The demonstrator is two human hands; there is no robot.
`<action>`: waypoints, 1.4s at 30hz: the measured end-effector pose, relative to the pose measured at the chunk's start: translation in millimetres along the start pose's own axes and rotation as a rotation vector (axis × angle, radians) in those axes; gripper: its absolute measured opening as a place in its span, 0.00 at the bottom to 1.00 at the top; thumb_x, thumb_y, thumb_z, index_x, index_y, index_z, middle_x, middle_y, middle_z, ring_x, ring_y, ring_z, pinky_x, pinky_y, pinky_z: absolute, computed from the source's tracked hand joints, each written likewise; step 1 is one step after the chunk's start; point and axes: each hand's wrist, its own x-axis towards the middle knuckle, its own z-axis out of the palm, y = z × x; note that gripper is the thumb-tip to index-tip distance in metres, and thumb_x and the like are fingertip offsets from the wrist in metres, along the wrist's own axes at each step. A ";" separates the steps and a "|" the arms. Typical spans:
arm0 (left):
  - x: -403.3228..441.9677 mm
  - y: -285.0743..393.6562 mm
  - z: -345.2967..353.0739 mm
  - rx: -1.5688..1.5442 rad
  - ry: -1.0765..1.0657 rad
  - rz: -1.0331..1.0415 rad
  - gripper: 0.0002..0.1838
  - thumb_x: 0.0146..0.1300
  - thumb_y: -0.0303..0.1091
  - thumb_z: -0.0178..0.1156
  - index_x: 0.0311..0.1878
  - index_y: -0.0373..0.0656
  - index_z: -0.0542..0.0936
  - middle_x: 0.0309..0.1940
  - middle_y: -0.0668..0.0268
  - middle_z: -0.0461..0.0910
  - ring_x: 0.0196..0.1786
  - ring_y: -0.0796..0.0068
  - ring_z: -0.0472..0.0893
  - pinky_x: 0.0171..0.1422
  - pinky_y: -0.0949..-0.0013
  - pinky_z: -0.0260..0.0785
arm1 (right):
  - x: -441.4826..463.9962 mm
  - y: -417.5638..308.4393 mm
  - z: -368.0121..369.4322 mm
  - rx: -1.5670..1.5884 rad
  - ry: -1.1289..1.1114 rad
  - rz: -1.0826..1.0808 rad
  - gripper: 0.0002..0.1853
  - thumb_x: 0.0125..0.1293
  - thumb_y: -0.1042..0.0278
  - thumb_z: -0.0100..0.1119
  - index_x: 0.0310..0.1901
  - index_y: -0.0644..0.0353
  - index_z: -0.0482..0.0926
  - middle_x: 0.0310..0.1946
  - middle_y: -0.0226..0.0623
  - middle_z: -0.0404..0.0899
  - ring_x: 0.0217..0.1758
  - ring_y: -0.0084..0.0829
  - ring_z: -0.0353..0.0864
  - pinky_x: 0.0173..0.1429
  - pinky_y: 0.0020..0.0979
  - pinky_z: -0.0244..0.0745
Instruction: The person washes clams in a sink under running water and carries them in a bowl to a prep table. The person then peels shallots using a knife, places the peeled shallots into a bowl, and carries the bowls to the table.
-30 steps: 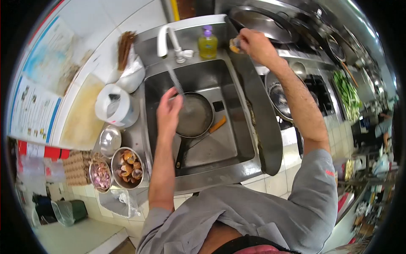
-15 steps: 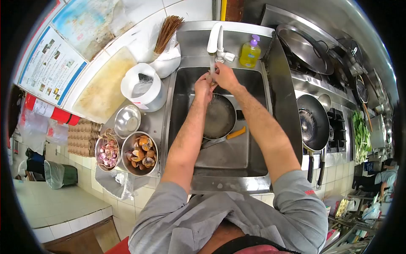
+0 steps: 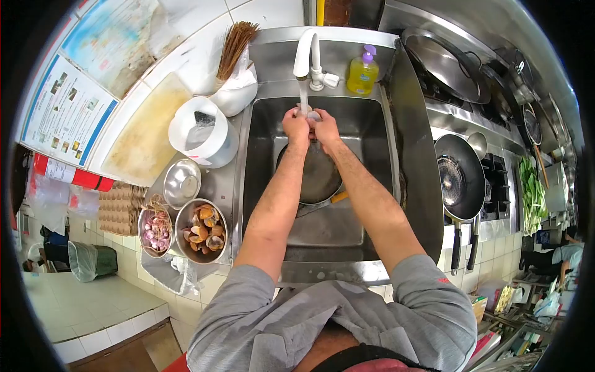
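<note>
Under the stream from the white faucet (image 3: 302,62), my left hand (image 3: 296,127) and my right hand (image 3: 325,129) are close together, fingers closed around a small pale, rounded thing (image 3: 313,116). Its kind is too small to make out. Water runs onto it. Below my hands, in the steel sink (image 3: 328,235), lies a round dark pan (image 3: 319,173), partly covered by my forearms. A knife with a yellow-orange handle (image 3: 339,197) rests beside the pan; its blade is partly hidden.
Left of the sink are a bowl of brown shellfish (image 3: 204,230), a bowl of shallots (image 3: 155,230), a metal bowl (image 3: 182,183) and a white bucket (image 3: 201,131). A yellow soap bottle (image 3: 362,73) stands behind the sink. A wok (image 3: 458,177) sits on the stove at right.
My right hand has come down from the faucet's mouth to beside my left hand. A fuller stream of water now shows. The whole view has shifted slightly.
</note>
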 end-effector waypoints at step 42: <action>-186.3 161.8 -291.5 1.409 0.127 0.395 0.24 0.57 0.29 0.57 0.59 0.45 0.68 0.60 0.54 0.63 0.60 0.54 0.65 0.63 0.58 0.58 | 181.2 -13.6 -68.3 -0.246 -0.082 0.153 0.25 0.63 0.46 0.52 0.47 0.62 0.69 0.28 0.37 0.75 0.20 0.27 0.74 0.21 0.26 0.70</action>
